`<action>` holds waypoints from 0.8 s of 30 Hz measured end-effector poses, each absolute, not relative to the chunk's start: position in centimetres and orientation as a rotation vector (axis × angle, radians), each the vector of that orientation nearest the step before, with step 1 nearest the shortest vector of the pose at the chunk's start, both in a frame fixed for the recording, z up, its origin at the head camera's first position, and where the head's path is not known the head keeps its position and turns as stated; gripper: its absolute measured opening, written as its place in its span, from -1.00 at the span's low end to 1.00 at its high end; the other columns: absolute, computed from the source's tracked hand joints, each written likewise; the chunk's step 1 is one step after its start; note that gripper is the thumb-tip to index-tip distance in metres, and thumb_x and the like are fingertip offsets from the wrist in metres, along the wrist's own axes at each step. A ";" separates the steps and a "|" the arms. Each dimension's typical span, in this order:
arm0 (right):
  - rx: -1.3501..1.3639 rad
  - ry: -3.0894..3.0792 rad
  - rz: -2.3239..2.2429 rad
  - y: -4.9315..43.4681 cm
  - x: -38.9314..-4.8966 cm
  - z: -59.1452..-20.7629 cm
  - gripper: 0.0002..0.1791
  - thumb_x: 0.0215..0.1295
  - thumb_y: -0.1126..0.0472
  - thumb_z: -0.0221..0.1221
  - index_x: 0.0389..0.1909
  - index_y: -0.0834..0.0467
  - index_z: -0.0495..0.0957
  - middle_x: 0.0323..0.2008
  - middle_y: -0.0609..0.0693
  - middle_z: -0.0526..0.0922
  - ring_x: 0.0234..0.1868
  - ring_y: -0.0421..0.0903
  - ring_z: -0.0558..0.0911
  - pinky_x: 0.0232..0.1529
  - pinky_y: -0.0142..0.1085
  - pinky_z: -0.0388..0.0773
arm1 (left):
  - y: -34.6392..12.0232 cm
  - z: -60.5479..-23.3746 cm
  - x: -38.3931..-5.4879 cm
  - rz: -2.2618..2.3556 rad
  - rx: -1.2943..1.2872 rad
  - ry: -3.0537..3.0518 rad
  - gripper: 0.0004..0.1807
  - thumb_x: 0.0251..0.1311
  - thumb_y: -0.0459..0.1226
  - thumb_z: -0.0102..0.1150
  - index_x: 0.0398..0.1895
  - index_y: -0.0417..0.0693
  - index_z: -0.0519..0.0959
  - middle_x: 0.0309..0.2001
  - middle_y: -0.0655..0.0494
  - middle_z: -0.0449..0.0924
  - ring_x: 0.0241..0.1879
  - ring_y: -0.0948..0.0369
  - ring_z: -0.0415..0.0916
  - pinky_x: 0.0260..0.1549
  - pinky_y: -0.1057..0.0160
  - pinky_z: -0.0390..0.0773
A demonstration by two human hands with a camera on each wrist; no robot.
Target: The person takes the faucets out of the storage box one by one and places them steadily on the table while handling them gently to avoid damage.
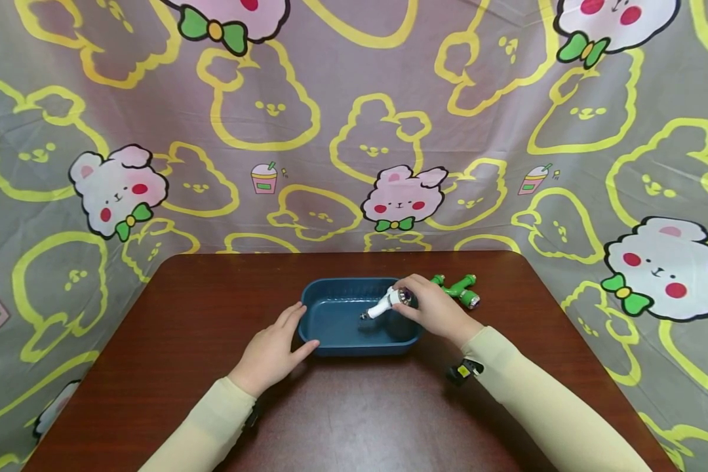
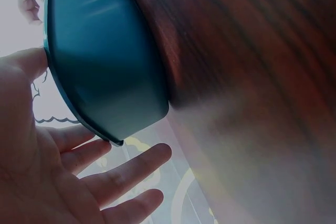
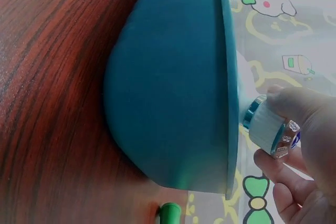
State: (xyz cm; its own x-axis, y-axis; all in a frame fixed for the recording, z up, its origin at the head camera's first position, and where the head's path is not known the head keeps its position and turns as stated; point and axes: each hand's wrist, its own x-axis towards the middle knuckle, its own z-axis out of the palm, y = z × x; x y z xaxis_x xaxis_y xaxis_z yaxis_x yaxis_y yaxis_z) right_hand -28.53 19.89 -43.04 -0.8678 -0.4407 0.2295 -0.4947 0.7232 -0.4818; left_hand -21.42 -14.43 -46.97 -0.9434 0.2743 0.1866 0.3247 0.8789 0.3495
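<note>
A dark blue rectangular tub (image 1: 354,351) stands on the table in the head view. My left hand (image 1: 271,351) rests at its left end, thumb and fingertips touching the rim, fingers mostly straight. In the left wrist view two fingers (image 2: 131,174) extend past the rim. My right hand (image 1: 427,305) pinches a white tube-shaped piece (image 1: 382,306) over the tub's right part. Its narrow metallic tip points down and left. The right wrist view shows the ribbed white end (image 3: 266,129) with a clear faceted cap between thumb and fingers; the tub wall hides the rest.
A green branched piece (image 1: 460,288) with metallic ends lies on the table behind and right of the tub. The brown wooden table (image 1: 224,295) ends at a patterned cloth (image 1: 307,157) that hangs behind and at both sides.
</note>
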 end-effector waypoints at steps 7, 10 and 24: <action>0.736 -2.746 0.884 20.6 -28.1 -42.7 -0.60 0.28 0.13 0.44 0.10 0.07 0.59 0.02 -0.02 0.64 -0.05 -0.07 0.62 0.07 -0.08 0.70 | -14.4 -47.1 -21.4 -0.580 -0.470 -2.912 -0.10 0.33 0.17 0.26 0.55 -0.17 0.26 0.53 -0.13 0.28 0.01 -0.08 0.71 -0.01 -0.06 0.70; 0.711 -2.730 0.875 20.9 -28.0 -42.6 -0.59 0.27 0.12 0.44 0.10 0.06 0.59 0.02 -0.04 0.64 -0.03 -0.07 0.61 0.08 -0.07 0.69 | -14.5 -47.1 -21.4 -0.585 -0.468 -2.914 -0.09 0.33 0.18 0.25 0.56 -0.16 0.26 0.54 -0.13 0.27 0.02 -0.08 0.71 0.00 -0.07 0.70; 0.667 -2.637 0.897 22.5 -27.3 -42.1 -0.54 0.24 0.17 0.47 0.13 0.11 0.58 0.06 0.01 0.63 0.03 -0.04 0.62 0.10 -0.03 0.69 | -14.5 -47.2 -21.4 -0.583 -0.470 -2.914 -0.09 0.33 0.18 0.25 0.56 -0.15 0.25 0.54 -0.11 0.26 -0.05 -0.05 0.73 -0.04 -0.05 0.71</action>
